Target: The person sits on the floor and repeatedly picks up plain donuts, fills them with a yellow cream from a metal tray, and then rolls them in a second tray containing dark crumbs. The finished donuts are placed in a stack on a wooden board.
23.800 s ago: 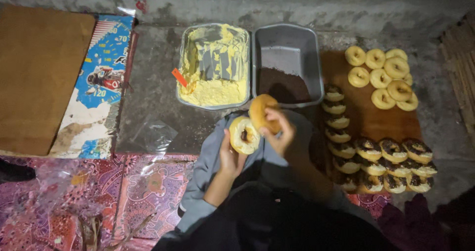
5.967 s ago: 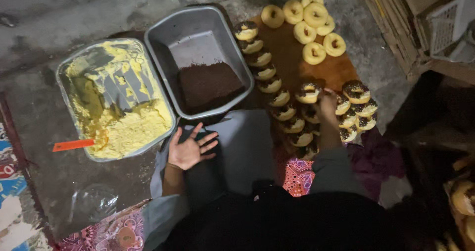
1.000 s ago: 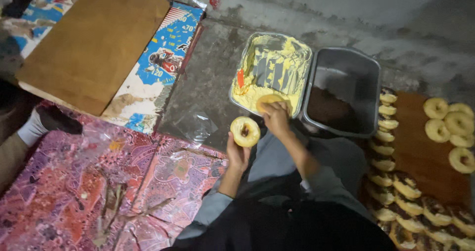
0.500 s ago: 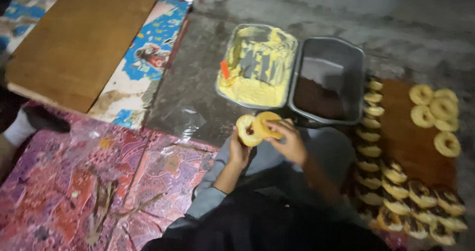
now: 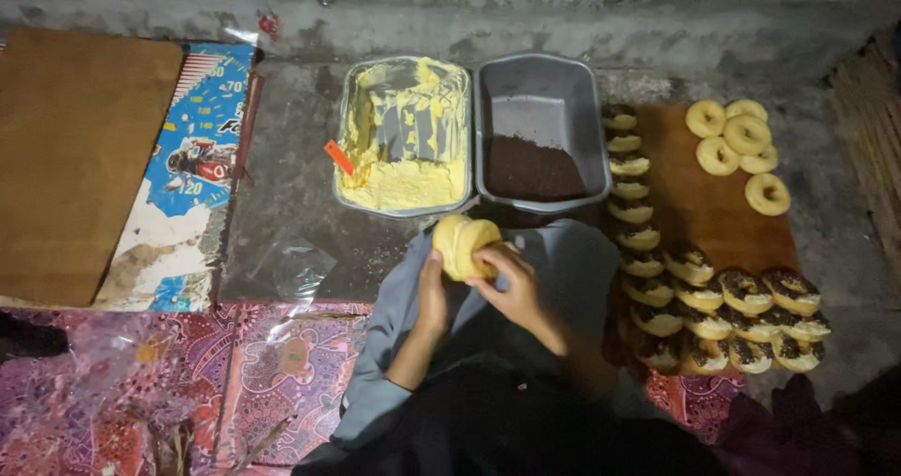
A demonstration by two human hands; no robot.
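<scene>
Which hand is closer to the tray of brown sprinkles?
The right hand. It sits just below the grey tray of brown sprinkles, holding the doughnut. The left hand is further left, below the tray of yellow cream.

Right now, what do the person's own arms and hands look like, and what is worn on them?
Both hands are bare: no gloves, rings or watch visible on the left hand or right hand. Forearms are uncovered; dark sleeves seem to begin near the elbows, details lost in shadow.

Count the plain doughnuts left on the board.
5 plain doughnuts, all at the board's far right corner: four clustered, one just nearer. None looks hidden.
</scene>
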